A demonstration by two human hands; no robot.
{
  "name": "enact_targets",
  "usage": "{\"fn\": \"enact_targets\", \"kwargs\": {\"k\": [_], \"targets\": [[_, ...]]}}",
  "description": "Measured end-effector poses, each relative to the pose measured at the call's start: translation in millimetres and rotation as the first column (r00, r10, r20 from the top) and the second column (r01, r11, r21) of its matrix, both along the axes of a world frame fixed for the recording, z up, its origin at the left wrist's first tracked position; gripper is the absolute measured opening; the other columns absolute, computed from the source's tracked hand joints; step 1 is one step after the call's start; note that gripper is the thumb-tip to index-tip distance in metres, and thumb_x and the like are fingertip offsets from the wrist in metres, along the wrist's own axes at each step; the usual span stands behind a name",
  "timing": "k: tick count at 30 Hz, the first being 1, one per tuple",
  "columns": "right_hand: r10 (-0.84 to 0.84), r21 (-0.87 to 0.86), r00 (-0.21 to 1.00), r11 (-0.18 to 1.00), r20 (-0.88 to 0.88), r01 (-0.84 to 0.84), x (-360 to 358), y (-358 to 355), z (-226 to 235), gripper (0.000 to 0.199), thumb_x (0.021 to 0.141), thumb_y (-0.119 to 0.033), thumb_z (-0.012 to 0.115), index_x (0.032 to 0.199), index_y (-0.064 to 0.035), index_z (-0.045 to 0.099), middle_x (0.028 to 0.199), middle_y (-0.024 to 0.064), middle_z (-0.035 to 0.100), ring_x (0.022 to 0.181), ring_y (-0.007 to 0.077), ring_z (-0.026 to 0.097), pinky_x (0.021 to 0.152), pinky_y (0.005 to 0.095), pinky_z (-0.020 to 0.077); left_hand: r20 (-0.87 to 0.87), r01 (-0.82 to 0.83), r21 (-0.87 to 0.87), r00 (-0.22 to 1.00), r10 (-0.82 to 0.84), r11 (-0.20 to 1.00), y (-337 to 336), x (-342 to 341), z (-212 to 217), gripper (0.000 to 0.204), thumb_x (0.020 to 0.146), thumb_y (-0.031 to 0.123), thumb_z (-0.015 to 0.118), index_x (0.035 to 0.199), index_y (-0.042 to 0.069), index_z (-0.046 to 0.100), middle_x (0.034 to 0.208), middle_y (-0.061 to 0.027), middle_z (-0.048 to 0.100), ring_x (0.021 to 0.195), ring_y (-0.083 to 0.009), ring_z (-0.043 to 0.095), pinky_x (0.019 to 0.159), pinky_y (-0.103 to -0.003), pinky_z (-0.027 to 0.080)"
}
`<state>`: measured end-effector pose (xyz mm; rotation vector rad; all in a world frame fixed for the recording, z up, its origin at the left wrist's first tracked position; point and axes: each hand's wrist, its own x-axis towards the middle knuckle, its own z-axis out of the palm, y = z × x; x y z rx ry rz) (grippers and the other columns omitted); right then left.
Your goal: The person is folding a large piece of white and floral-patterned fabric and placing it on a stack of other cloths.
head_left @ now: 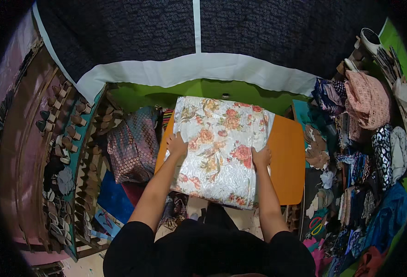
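A folded floral cloth (217, 173), white with orange and red roses and a glossy look, lies over an orange tabletop (287, 159). My left hand (177, 145) grips its left side, with the fingertips at the edge. On the right, my right hand (261, 158) has its thumb on the cloth and its fingers curled at a fold. Part of the cloth's plain white underside shows beyond that fold. Whatever lies beneath the cloth is hidden.
Wooden shelves with several shoes (73, 132) stand at the left, beside a bundle of patterned fabric (132, 145). Piled clothes and a peach knitted cloth (367, 99) fill the right side, with scissors (316, 225) lower down. Dark curtains (120, 32) hang ahead.
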<state>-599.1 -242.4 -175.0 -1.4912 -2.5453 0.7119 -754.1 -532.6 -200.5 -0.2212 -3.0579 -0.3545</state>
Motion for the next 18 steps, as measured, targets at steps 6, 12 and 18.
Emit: {"fn": "enact_targets", "kwargs": {"k": [6,12,18], "targets": [[0.067,-0.058,0.996,0.996,-0.062,-0.070,25.0,-15.1,-12.3,0.051,0.074,-0.015,0.049,0.119,-0.0009,0.031,0.104,0.0289,0.047,0.091,0.0404,0.049,0.078,0.0433,0.0391,0.164,0.003,0.375,0.984,-0.070,0.927,-16.3,15.4,-13.9,0.035,0.076,0.010,0.039,0.111,0.005,0.038,0.099,-0.0239,0.051,0.091,-0.0387,0.050,0.080,-0.043,0.038],[0.112,0.023,0.976,0.994,-0.189,-0.110,120.4,-50.9,-14.9,0.051,0.074,-0.014,0.051,0.118,0.0022,0.032,0.110,0.0280,0.043,0.100,0.0402,0.043,0.085,0.0411,0.0337,0.244,0.078,0.463,0.946,-0.211,0.883,-68.6,91.1,-20.7,0.042,0.073,0.010,0.041,0.114,0.003,0.036,0.104,-0.0248,0.049,0.095,-0.0390,0.048,0.083,-0.041,0.037],[0.139,0.110,0.956,0.987,-0.257,-0.113,204.1,-101.8,-52.4,0.053,0.077,-0.016,0.050,0.121,0.0029,0.027,0.115,0.0271,0.039,0.104,0.0395,0.040,0.088,0.0396,0.0316,0.210,0.045,0.547,0.959,-0.189,0.836,-117.7,178.8,2.0,0.041,0.075,0.011,0.049,0.110,-0.003,0.035,0.105,-0.0257,0.046,0.096,-0.0387,0.046,0.083,-0.039,0.036]]}}
